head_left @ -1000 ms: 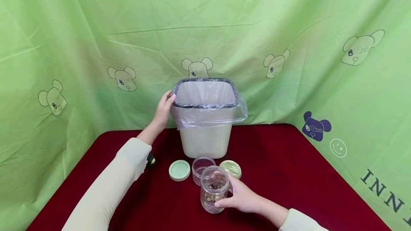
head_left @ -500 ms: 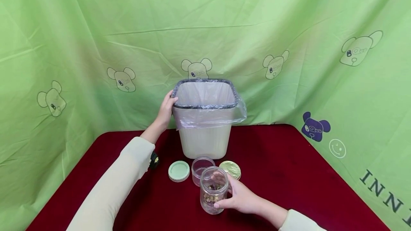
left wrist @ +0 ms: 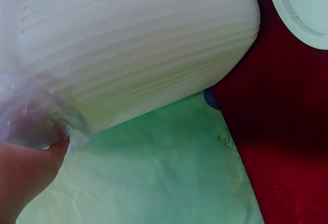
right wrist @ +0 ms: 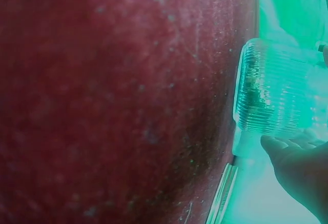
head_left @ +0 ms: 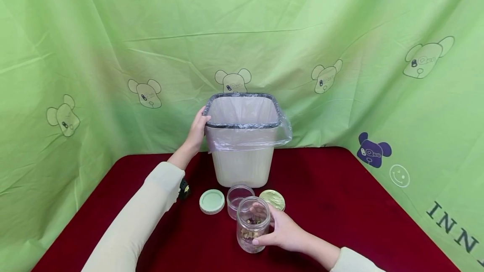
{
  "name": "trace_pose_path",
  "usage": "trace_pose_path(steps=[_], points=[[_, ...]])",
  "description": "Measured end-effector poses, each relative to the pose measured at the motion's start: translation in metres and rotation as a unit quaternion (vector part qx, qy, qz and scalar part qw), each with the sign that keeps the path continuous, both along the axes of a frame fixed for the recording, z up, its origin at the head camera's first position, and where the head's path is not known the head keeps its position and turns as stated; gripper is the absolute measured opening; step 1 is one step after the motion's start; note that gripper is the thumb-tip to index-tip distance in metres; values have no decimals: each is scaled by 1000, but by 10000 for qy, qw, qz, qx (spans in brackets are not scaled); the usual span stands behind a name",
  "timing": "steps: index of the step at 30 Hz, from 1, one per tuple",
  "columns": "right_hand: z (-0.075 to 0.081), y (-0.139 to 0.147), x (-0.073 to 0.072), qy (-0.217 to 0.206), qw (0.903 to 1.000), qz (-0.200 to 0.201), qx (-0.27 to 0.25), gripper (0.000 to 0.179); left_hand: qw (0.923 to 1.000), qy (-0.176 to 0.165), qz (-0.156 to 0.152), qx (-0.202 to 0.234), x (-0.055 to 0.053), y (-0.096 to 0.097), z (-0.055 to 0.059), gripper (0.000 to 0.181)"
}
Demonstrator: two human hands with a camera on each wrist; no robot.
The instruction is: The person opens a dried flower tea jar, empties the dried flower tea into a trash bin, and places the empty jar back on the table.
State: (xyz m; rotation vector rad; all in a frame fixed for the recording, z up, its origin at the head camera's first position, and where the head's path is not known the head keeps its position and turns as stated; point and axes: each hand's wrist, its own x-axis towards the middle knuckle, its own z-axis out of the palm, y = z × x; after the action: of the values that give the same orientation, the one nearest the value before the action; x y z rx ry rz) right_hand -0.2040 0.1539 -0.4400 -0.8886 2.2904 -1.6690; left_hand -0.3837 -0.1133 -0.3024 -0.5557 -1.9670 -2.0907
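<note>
My left hand (head_left: 196,131) grips the left side of a white trash bin (head_left: 242,167), its fingertips at the dark upper rim. A clear plastic bag (head_left: 245,137) lines the bin and hangs over its outside; in the left wrist view, the bag (left wrist: 38,111) bunches at the hand (left wrist: 31,172). Nearer the front, my right hand (head_left: 285,230) holds an upright ribbed glass jar (head_left: 252,244), thumb on the near side and fingers round the far side. Brownish bits lie in the jar's lower part. The right wrist view shows the jar (right wrist: 271,90) side-on above the hand (right wrist: 302,167).
Behind the jar stands a clear round container (head_left: 234,200). A pale green lid (head_left: 211,201) lies to its left, and a gold-green lid (head_left: 274,197) to its right. The red tablecloth (head_left: 321,188) meets a green patterned curtain (head_left: 242,32) behind the bin.
My left hand has shifted slightly right along the bin, its fingertips now further over the rim. The right hand and the jar have stayed in place.
</note>
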Motion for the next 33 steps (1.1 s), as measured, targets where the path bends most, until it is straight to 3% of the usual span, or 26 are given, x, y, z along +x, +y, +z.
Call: trace_pose_path(steps=[9, 17, 33], points=[[9, 3, 2, 78, 9999, -70, 48, 81, 10000, 67, 21, 13, 0, 2, 0, 67], [32, 13, 1, 496, 9986, -161, 35, 74, 9999, 41, 113, -85, 1, -1, -1, 70], [101, 54, -9, 1328, 9798, -1453, 358, 63, 9999, -7, 78, -130, 2, 1, -1, 71]])
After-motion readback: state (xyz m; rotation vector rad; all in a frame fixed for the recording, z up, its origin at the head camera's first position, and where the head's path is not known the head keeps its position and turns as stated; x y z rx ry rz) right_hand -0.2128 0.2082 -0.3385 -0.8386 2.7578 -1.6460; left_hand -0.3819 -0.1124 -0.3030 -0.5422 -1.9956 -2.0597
